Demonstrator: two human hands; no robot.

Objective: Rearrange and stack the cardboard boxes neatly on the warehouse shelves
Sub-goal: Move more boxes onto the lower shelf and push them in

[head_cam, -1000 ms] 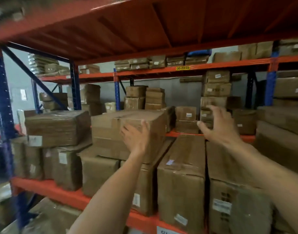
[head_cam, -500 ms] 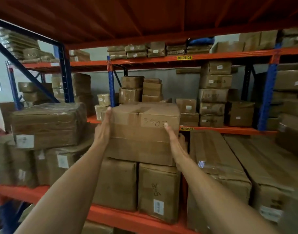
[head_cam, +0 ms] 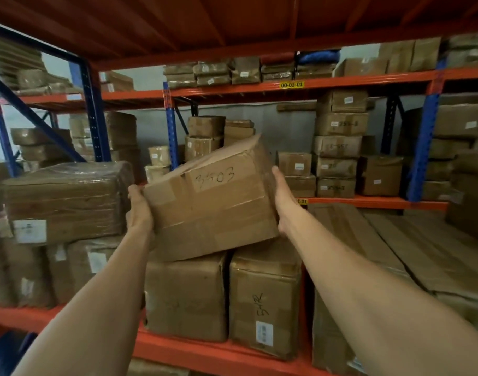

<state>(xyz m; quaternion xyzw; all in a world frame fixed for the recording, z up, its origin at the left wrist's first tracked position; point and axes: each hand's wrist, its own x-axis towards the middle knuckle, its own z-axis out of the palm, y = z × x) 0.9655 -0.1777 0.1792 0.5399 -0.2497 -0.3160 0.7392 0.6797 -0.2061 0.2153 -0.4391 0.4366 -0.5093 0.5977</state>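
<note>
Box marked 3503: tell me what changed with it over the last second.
The left hand and right hand, a second ago reaching open toward it, now clamp the sides of the box marked 3503. It sat flat; now it is tilted, right end raised. The two upright boxes beneath and the wrapped box on the left stayed put.

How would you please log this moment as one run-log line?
left hand: gripping box 3503 left side | right hand: gripping right side | box: tilted, over two lower boxes | step: stacking unfinished
</note>
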